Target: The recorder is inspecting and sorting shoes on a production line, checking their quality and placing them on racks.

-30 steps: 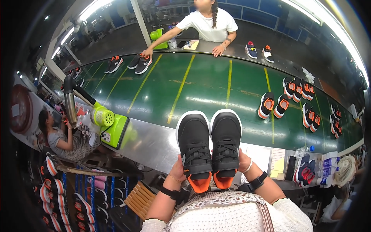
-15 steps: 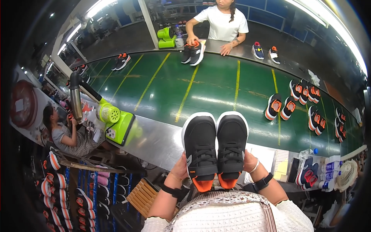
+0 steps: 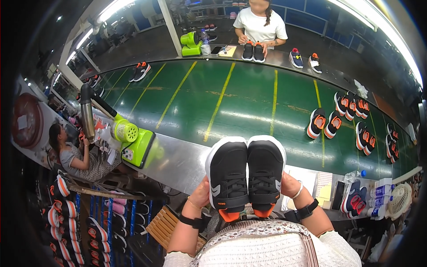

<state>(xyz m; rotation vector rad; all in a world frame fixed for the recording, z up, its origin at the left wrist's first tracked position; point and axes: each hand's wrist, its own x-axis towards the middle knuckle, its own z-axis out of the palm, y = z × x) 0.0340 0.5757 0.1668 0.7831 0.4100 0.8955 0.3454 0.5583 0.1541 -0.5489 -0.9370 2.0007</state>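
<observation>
Two black sneakers with white soles and orange linings are held up side by side in front of me, toes pointing away. My left hand (image 3: 201,193) is closed on the outer side of the left sneaker (image 3: 227,171), its fingers mostly hidden beneath. On the other side, my right hand (image 3: 290,185) grips the right sneaker (image 3: 266,169), fingers also largely out of sight. Each shoe has dark laces and a strap across the instep. The pair covers part of the metal ledge (image 3: 178,164) at the near edge of the green conveyor belt (image 3: 249,107).
Several sneakers (image 3: 317,123) ride on the belt at right. Across it, a person in white (image 3: 260,24) handles a black pair (image 3: 253,51). A green machine with a black hose (image 3: 140,147) stands left. Papers (image 3: 323,187), dark shoes (image 3: 353,199) and a fan (image 3: 399,201) lie right.
My held sneakers have tilted slightly and shifted a little toward me. Across the belt, the person has brought the black pair from over the belt onto the far ledge.
</observation>
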